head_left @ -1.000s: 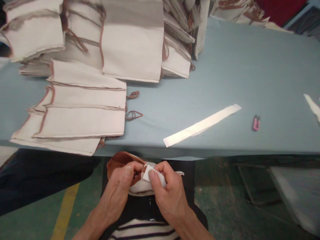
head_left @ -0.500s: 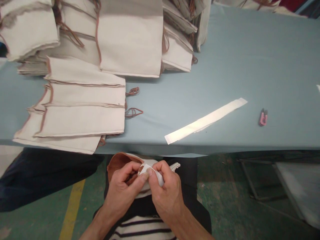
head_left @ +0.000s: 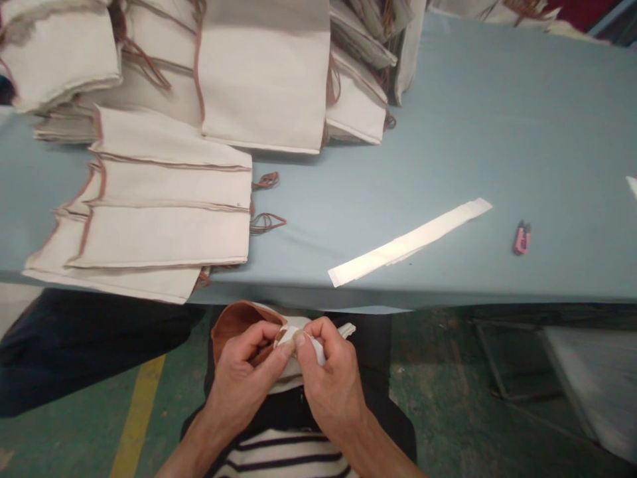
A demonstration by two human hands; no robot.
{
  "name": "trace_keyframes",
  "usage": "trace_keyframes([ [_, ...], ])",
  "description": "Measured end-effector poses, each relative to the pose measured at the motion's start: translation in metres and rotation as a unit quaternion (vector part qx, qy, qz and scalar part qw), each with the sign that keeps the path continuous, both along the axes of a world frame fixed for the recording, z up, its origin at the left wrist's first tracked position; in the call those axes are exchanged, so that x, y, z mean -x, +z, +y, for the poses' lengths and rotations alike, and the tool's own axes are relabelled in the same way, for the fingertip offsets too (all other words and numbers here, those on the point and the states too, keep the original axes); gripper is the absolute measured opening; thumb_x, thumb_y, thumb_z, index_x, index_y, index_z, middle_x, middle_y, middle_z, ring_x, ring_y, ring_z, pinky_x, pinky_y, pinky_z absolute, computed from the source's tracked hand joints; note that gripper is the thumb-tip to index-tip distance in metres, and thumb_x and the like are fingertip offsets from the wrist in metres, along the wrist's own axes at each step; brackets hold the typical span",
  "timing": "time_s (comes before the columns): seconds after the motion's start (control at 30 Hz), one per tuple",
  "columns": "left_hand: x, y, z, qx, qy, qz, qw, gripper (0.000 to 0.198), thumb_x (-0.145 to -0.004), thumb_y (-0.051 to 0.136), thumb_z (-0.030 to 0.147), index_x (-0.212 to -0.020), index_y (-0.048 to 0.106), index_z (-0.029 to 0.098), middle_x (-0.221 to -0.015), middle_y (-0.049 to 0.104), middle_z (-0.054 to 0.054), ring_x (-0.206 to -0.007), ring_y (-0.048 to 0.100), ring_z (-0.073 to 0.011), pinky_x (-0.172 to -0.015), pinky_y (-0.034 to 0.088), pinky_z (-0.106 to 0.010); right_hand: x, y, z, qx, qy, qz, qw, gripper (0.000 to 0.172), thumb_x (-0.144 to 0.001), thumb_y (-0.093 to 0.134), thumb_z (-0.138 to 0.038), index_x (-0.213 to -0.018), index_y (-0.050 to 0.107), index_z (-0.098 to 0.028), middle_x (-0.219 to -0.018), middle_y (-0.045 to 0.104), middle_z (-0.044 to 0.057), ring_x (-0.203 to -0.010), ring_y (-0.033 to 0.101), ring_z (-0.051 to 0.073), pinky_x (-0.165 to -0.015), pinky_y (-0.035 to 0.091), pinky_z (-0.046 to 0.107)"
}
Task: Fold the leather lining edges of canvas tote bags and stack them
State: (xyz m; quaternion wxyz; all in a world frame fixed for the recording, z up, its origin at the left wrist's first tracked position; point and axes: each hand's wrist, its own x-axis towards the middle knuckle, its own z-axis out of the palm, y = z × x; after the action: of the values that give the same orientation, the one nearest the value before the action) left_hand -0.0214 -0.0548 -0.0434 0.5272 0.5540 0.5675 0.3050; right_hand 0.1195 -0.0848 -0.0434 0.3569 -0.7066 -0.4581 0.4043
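Note:
In my lap lies a cream cloth bag with a brown lining [head_left: 233,325], its opening facing left. Over it, my left hand [head_left: 243,368] and my right hand [head_left: 328,372] meet, thumbs almost touching. Both pinch a small white paper strip [head_left: 317,350], which is folded or bent around something brown at its left end. The fingertips hide most of that spot, so I cannot tell exactly what the strip wraps. A pale end of cloth [head_left: 348,330] sticks out beyond my right hand.
On the blue-covered table [head_left: 462,133], several cream bags with brown edging [head_left: 169,236] overlap at left, with bigger stacks [head_left: 263,86] behind. Long white paper strips [head_left: 408,242] and pink thread snips [head_left: 522,239] lie to the right. Dark fabric [head_left: 89,352] hangs at lower left.
Both hands stay pinched on the white strip, with only a slight shift of the fingers. The whole view has moved very slightly.

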Motion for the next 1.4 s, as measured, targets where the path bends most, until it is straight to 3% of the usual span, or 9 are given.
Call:
trace_keyframes([
  [0.3, -0.001, 0.002, 0.002, -0.004, -0.005, 0.011, 1.000, 0.023, -0.089, 0.068, 0.033, -0.075, 0.073, 0.017, -0.064, 0.068, 0.002, -0.053, 0.056, -0.0109, -0.049, 0.043, -0.017, -0.005, -0.005, -0.002, -0.010, 0.021, -0.002, 1.000, 0.027, -0.096, 0.053, -0.042, -0.078, 0.058, -0.023, -0.062, 0.063, -0.002, -0.055, 0.057, 0.015, -0.055, 0.039, 0.026],
  [0.4, 0.000, 0.007, 0.004, -0.001, -0.011, 0.010, 1.000, 0.025, -0.091, 0.066, 0.034, -0.073, 0.072, 0.017, -0.067, 0.067, 0.001, -0.055, 0.057, -0.0114, -0.051, 0.045, -0.017, -0.013, 0.000, 0.002, -0.021, 0.034, -0.005, 0.999, 0.024, -0.094, 0.058, -0.042, -0.081, 0.060, -0.022, -0.066, 0.062, -0.002, -0.057, 0.055, 0.014, -0.058, 0.039, 0.026],
  [0.5, 0.000, 0.015, 0.007, -0.005, -0.034, 0.018, 0.999, 0.026, -0.092, 0.065, 0.036, -0.074, 0.071, 0.017, -0.065, 0.065, 0.001, -0.055, 0.055, -0.0119, -0.050, 0.043, -0.018, -0.026, 0.009, 0.014, -0.007, 0.078, 0.059, 0.995, 0.023, -0.090, 0.063, -0.042, -0.082, 0.060, -0.021, -0.066, 0.056, -0.004, -0.057, 0.049, 0.013, -0.056, 0.037, 0.024],
  [0.67, 0.000, 0.036, 0.012, -0.053, -0.092, 0.023, 0.994, 0.032, -0.092, 0.064, 0.034, -0.063, 0.065, 0.019, -0.057, 0.056, 0.004, -0.051, 0.049, -0.0108, -0.048, 0.039, -0.018, -0.043, 0.025, 0.037, 0.080, 0.214, 0.234, 0.945, 0.044, -0.090, 0.065, -0.061, -0.076, 0.052, -0.022, -0.066, 0.046, -0.006, -0.059, 0.038, 0.011, -0.052, 0.030, 0.021],
  [0.83, 0.008, 0.052, 0.019, -0.085, -0.150, 0.007, 0.985, 0.035, -0.098, 0.062, 0.030, -0.064, 0.061, 0.021, -0.060, 0.059, 0.005, -0.053, 0.050, -0.0099, -0.051, 0.041, -0.016, -0.045, 0.032, 0.044, 0.113, 0.288, 0.324, 0.894, 0.064, -0.086, 0.058, -0.085, -0.074, 0.045, -0.023, -0.064, 0.037, -0.008, -0.056, 0.029, 0.009, -0.047, 0.023, 0.020],
  [1.0, 0.020, 0.056, 0.024, -0.110, -0.189, 0.023, 0.976, 0.033, -0.102, 0.058, 0.030, -0.071, 0.065, 0.022, -0.068, 0.066, 0.003, -0.058, 0.057, -0.0124, -0.062, 0.048, -0.019, -0.030, 0.036, 0.038, 0.056, 0.251, 0.296, 0.920, 0.067, -0.092, 0.047, -0.086, -0.068, 0.040, -0.024, -0.063, 0.034, -0.006, -0.055, 0.028, 0.009, -0.046, 0.022, 0.021],
  [1.13, 0.020, 0.057, 0.024, -0.141, -0.185, 0.018, 0.973, 0.029, -0.103, 0.055, 0.027, -0.078, 0.068, 0.023, -0.074, 0.071, 0.001, -0.066, 0.064, -0.0143, -0.069, 0.051, -0.020, -0.018, 0.041, 0.032, -0.001, 0.216, 0.283, 0.934, 0.067, -0.098, 0.041, -0.080, -0.064, 0.036, -0.023, -0.062, 0.032, -0.005, -0.057, 0.028, 0.011, -0.049, 0.025, 0.025],
  [1.3, 0.016, 0.061, 0.022, -0.136, -0.174, -0.032, 0.975, 0.030, -0.102, 0.056, 0.028, -0.075, 0.070, 0.022, -0.072, 0.073, 0.002, -0.066, 0.065, -0.0136, -0.064, 0.050, -0.018, -0.014, 0.051, 0.027, 0.009, 0.202, 0.296, 0.933, 0.066, -0.102, 0.039, -0.075, -0.062, 0.033, -0.023, -0.060, 0.030, -0.005, -0.055, 0.025, 0.010, -0.050, 0.021, 0.027],
  [1.4, 0.018, 0.064, 0.026, -0.117, -0.178, -0.040, 0.976, 0.031, -0.101, 0.057, 0.032, -0.078, 0.075, 0.023, -0.070, 0.072, 0.002, -0.062, 0.062, -0.0133, -0.059, 0.048, -0.017, -0.023, 0.058, 0.033, 0.028, 0.243, 0.289, 0.925, 0.062, -0.105, 0.035, -0.071, -0.065, 0.035, -0.024, -0.062, 0.032, -0.005, -0.056, 0.026, 0.010, -0.050, 0.022, 0.027],
])
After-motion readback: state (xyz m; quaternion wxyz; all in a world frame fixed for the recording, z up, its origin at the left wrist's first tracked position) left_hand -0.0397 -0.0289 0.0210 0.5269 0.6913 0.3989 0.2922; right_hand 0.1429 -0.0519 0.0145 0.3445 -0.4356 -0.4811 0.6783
